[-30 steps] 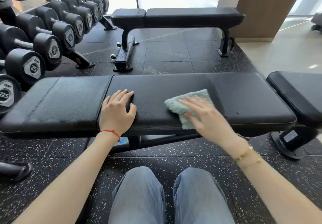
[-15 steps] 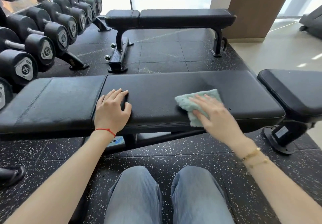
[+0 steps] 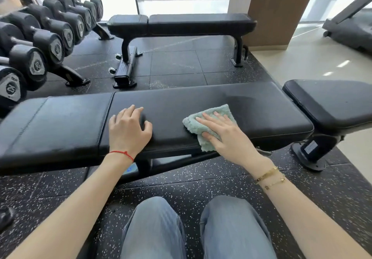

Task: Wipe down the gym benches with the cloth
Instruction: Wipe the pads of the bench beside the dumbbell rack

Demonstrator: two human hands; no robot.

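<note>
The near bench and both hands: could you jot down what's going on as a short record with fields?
place: gym floor beside a dumbbell rack
near bench: black pad, directly in front of the person
cloth: light green, lying on the pad, one corner hanging over the front edge
right hand: fingers flat, pressing the cloth
left hand: resting on the bare pad, holding nothing
far bench: untouched

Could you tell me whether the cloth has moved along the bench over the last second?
Yes. Under the right hand, the cloth has slid rightward, farther from the pad seam.
</note>
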